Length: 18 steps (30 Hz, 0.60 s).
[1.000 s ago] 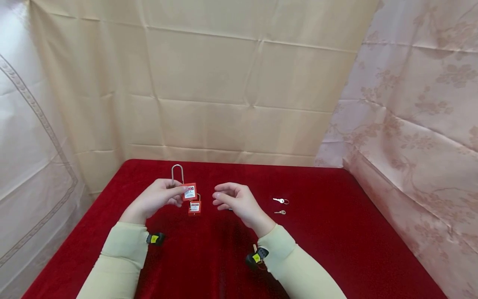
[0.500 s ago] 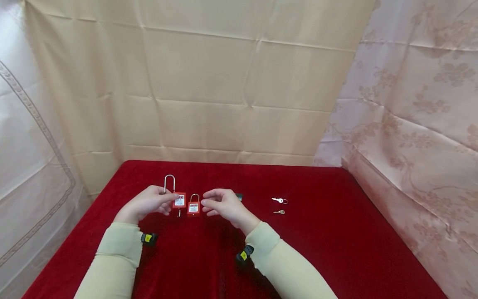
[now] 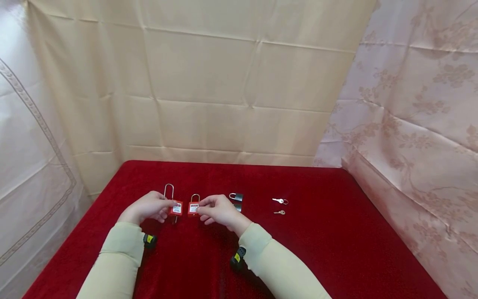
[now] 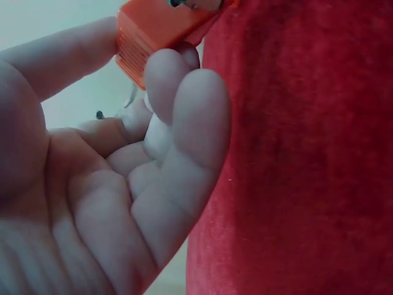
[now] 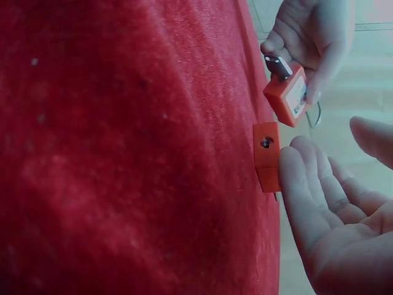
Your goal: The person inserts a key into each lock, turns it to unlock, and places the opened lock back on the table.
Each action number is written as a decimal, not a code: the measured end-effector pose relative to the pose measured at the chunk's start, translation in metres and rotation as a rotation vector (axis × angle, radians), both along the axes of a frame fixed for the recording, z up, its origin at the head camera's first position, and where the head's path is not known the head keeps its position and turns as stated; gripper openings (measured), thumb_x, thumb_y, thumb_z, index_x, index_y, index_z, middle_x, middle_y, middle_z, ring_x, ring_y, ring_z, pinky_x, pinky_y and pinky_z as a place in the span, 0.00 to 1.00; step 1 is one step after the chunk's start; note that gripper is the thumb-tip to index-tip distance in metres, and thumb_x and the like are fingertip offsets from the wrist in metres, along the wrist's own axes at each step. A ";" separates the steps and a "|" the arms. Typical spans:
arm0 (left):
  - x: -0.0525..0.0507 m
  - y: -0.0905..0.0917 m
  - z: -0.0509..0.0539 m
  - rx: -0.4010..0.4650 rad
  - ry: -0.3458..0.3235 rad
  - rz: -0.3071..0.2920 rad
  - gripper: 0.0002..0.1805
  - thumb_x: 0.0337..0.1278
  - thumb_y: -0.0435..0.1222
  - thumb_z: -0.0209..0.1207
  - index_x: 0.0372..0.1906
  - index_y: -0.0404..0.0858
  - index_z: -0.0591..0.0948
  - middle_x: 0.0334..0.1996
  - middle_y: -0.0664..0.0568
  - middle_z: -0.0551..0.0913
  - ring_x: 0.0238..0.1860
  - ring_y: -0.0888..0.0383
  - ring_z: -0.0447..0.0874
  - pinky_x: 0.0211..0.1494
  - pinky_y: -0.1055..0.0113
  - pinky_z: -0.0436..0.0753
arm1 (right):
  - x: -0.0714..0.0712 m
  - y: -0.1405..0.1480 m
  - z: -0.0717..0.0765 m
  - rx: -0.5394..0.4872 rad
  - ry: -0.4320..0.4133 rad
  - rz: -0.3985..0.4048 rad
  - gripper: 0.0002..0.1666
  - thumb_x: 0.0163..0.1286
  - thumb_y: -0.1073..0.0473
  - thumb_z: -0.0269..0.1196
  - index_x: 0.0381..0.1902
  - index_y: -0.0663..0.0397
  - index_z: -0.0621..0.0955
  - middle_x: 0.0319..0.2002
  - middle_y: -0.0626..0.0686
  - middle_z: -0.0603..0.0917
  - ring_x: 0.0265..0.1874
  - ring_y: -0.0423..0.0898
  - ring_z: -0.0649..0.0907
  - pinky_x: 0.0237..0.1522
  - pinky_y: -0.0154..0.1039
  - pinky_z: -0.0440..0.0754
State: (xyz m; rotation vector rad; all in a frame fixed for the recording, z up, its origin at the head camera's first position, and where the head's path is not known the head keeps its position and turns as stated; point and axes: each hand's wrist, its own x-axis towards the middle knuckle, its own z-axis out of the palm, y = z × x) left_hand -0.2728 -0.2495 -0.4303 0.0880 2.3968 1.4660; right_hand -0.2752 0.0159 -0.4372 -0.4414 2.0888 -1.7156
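Between thumb and fingers my left hand (image 3: pixel 151 207) pinches a red padlock (image 3: pixel 177 207) with a long shackle pointing up; a key (image 5: pixel 279 66) sticks out of its underside. Just to the right, a second red padlock (image 3: pixel 193 207) with a shorter shackle lies on the cloth. At its right side is my right hand (image 3: pixel 220 211), fingertips at its edge; in the right wrist view the thumb stands away from the fingers and the padlock (image 5: pixel 266 157) shows its keyhole. The left wrist view has the held padlock (image 4: pixel 163 27) at the top, by the fingertips.
Two dark padlocks, one (image 3: pixel 237 197) behind the other, lie beyond my right hand, the nearer partly hidden by it. Farther right are a key on a ring (image 3: pixel 280 201) and a single key (image 3: pixel 279 212). The red cloth (image 3: pixel 336 241) covers the table; curtains hang behind and at both sides.
My left hand has lowered its padlock and moved left, away from the second red padlock. My right hand has moved left to that padlock, uncovering the dark padlocks.
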 end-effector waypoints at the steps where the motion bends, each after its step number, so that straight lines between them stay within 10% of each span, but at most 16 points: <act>1: 0.000 0.001 -0.001 -0.009 -0.001 -0.006 0.16 0.69 0.39 0.62 0.26 0.33 0.81 0.18 0.49 0.77 0.23 0.56 0.79 0.32 0.60 0.87 | 0.000 0.000 0.000 0.012 0.002 -0.004 0.13 0.69 0.63 0.69 0.48 0.64 0.84 0.41 0.63 0.88 0.36 0.58 0.89 0.37 0.47 0.89; 18: 0.003 0.008 -0.006 -0.043 -0.043 0.087 0.17 0.69 0.39 0.61 0.23 0.36 0.77 0.17 0.49 0.75 0.21 0.55 0.79 0.30 0.61 0.87 | 0.006 -0.007 0.000 0.088 0.012 -0.015 0.11 0.68 0.61 0.70 0.45 0.60 0.85 0.34 0.58 0.88 0.30 0.51 0.88 0.32 0.44 0.88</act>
